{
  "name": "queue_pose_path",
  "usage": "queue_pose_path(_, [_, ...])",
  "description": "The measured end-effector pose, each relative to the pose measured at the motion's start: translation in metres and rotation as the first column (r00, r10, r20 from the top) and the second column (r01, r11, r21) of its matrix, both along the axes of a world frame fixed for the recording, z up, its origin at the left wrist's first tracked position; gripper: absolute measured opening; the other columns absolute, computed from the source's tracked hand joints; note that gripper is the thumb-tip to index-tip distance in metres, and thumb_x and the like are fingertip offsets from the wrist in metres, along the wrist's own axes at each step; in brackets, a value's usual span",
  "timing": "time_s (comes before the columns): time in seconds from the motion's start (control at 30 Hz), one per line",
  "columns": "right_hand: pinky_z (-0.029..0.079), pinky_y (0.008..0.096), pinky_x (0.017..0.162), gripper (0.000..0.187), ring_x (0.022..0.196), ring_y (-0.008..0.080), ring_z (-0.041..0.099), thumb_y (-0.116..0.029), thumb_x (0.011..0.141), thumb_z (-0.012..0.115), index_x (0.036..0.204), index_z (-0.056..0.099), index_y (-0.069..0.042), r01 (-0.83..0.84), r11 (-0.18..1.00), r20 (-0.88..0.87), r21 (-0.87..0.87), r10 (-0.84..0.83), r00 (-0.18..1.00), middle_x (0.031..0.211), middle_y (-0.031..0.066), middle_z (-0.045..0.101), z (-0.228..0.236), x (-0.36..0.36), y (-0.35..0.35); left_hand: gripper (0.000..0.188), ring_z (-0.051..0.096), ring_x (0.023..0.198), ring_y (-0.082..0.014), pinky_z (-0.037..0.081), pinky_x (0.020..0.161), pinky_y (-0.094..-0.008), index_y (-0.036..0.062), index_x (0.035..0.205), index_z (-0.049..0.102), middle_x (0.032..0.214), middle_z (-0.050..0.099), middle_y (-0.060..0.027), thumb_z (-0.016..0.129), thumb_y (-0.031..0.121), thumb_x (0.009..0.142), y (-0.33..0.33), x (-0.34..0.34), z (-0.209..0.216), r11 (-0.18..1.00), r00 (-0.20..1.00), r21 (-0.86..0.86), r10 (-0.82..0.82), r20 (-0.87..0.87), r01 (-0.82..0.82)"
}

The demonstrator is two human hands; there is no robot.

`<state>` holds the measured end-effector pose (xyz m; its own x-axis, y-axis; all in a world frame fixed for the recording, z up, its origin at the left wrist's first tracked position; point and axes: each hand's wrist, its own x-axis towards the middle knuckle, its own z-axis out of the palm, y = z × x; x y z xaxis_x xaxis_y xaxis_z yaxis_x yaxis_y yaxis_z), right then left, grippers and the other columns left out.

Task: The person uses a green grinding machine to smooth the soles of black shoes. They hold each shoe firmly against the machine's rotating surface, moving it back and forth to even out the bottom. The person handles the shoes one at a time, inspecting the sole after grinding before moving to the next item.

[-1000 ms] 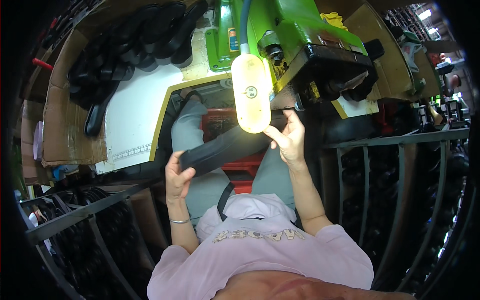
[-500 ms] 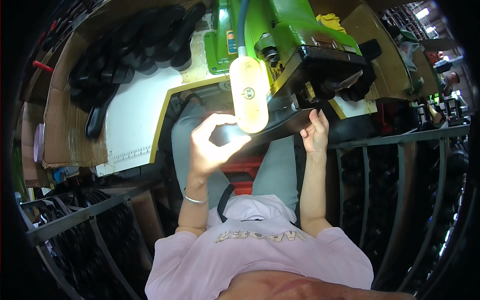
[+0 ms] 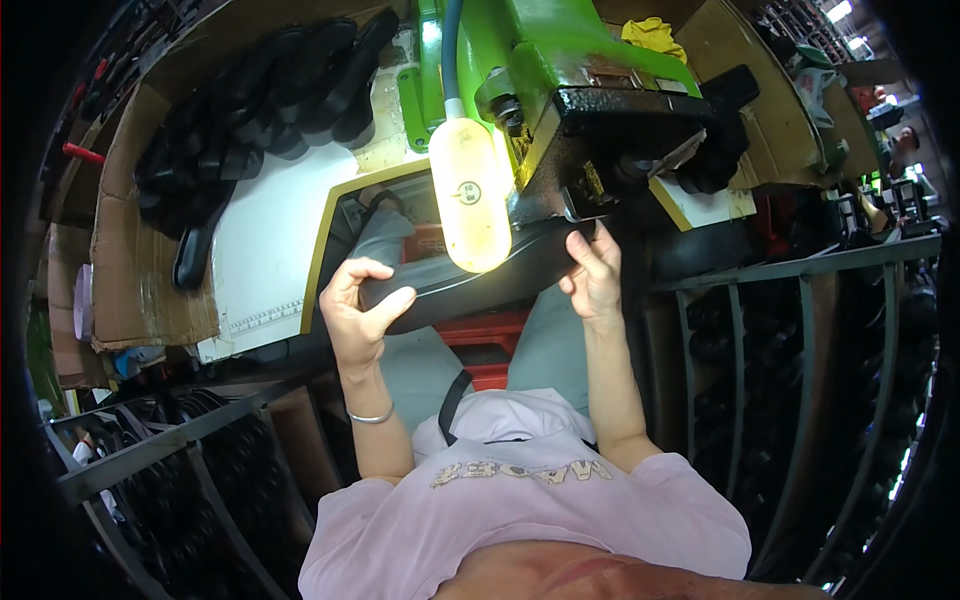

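Note:
Between my two hands spans a long black shoe sole [image 3: 535, 262], held lengthwise under the machine's head, with a pale line along its edge. At its left end, my left hand [image 3: 358, 312] is closed, thumb and fingers pinching the tip. My right hand [image 3: 596, 272] grips the other end, thumb on the near face, close below the black machine head [image 3: 620, 125]. The sole's upper right edge lies at the metal working part [image 3: 584, 208]; whether it touches cannot be made out. A glowing oval lamp [image 3: 470, 205] hides part of the sole's middle.
The machine's green body [image 3: 560, 35] stands ahead. Left, black soles [image 3: 290, 85] are heaped on a white tabletop [image 3: 270, 230] beside a cardboard box [image 3: 150, 270]. A yellow cloth [image 3: 655, 38] lies at the back right. Metal racks [image 3: 800, 268] flank me on both sides.
Both hands have shifted left with the sole. My left hand has also dropped nearer to me, out of the lamp's glare, and more of the sole's face shows.

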<state>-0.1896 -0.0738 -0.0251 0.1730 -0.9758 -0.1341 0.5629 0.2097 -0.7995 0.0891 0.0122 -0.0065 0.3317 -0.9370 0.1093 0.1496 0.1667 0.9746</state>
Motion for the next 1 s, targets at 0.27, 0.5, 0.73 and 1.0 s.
queue_pose_path(0.27, [0.04, 0.0169, 0.038, 0.019, 0.06, 0.0078, 0.059, -0.011, 0.089, 0.068, 0.102, 0.054, -0.008, 0.084, 0.987, -0.049, -0.14, -0.092, 0.995, 0.087, 0.0043, 0.064, 0.007, -0.034, -0.01, 0.033, 0.059, 0.083, -0.0125, 0.047, 0.077, -0.0256, 0.0013, 0.087, 0.062, 0.088, 0.063, -0.0046, 0.084, 0.001, 0.063, -0.014, -0.029, 0.01, 0.997, 0.985, -0.071, -0.01, 0.175, 0.023])
queue_pose_path(0.5, [0.045, 0.0191, 0.037, 0.02, 0.062, 0.008, 0.059, -0.004, 0.086, 0.07, 0.1, 0.055, -0.006, 0.002, 0.998, -0.049, -0.057, -0.005, 0.999, 0.085, 0.0034, 0.062, 0.003, -0.012, -0.003, 0.027, 0.057, 0.078, -0.0101, 0.046, 0.073, -0.0231, 0.0013, 0.089, 0.06, 0.086, 0.06, -0.0027, 0.075, -0.007, 0.067, -0.007, -0.008, -0.004, 0.999, 0.989, -0.01, 0.039, -0.14, -0.041])
queue_pose_path(0.73, [0.049, 0.0205, 0.054, 0.03, 0.074, 0.0093, 0.062, -0.007, 0.079, 0.078, 0.101, 0.059, 0.0, -0.055, 0.987, -0.308, -0.148, 0.006, 0.951, 0.087, 0.0051, 0.065, 0.015, 0.02, 0.009, 0.047, 0.059, 0.102, -0.0182, 0.045, 0.095, -0.0307, -0.0014, 0.113, 0.059, 0.104, 0.064, -0.008, 0.074, -0.002, 0.068, 0.04, 0.022, -0.046, 0.982, 0.974, 0.089, -0.148, -0.174, 0.165])
queue_pose_path(1.0, [0.051, 0.0252, 0.075, 0.031, 0.083, 0.0103, 0.063, -0.006, 0.073, 0.082, 0.096, 0.062, 0.0, -0.086, 0.922, -0.478, -0.378, -0.114, 0.871, 0.091, 0.0057, 0.068, -0.002, 0.028, 0.007, 0.035, 0.059, 0.084, -0.0107, 0.049, 0.078, -0.0268, -0.0008, 0.109, 0.064, 0.093, 0.068, -0.0047, 0.076, 0.012, 0.079, -0.022, -0.067, -0.019, 0.917, 0.862, 0.231, -0.388, 0.328, 0.325])
